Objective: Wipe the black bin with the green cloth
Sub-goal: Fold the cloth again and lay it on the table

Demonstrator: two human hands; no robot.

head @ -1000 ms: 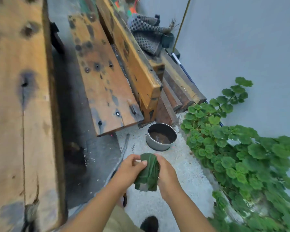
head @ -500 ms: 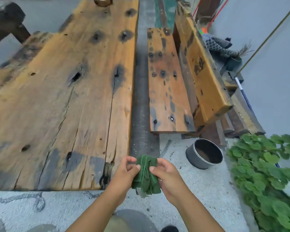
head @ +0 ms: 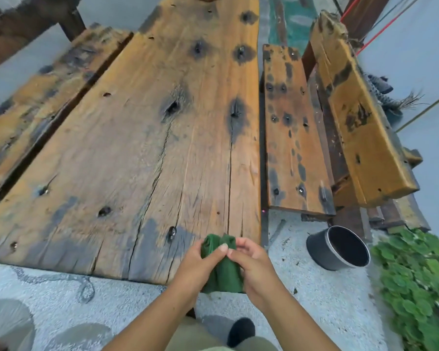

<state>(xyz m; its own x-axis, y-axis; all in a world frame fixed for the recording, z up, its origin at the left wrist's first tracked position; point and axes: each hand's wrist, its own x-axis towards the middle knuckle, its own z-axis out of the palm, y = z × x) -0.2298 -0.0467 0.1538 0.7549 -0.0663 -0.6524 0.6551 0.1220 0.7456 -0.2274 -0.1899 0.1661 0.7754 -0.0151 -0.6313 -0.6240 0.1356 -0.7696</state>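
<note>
1. From the head view I see both bare hands raised in front of the body, low in the middle of the frame; between them sits the green cloth [head: 222,268], bunched into a thick folded wad.
2. My left hand [head: 200,264] is closed on the cloth's left side, thumb laid across the front near the top fold, fingers wrapped behind it where I cannot see them.
3. My right hand [head: 254,266] is closed on the cloth's right side; its fingertips [head: 235,253] pinch the top edge just beside the left thumb, the two nearly touching.
4. The cloth stands roughly upright in this double grip; its rolled top pokes out above both hands, its lower edge hangs out below the palms.
5. The black bin [head: 340,248] is a round dark container with a grey outer wall, resting on the pale gravelly ground [head: 314,300] to the right of the hands; it is tilted, its open mouth turned up and to the right; it is well apart from both hands and from the cloth, nothing touching it.
6. Beyond the hands lies a broad weathered wooden table [head: 150,148] with dark knots and cracks; the cloth's top overlaps its near edge in the picture.
7. A wooden bench [head: 294,138] runs along the table's right side; the bin lies just past its near end.
8. Green leafy plants [head: 416,274] crowd the ground just right of the bin.
</note>
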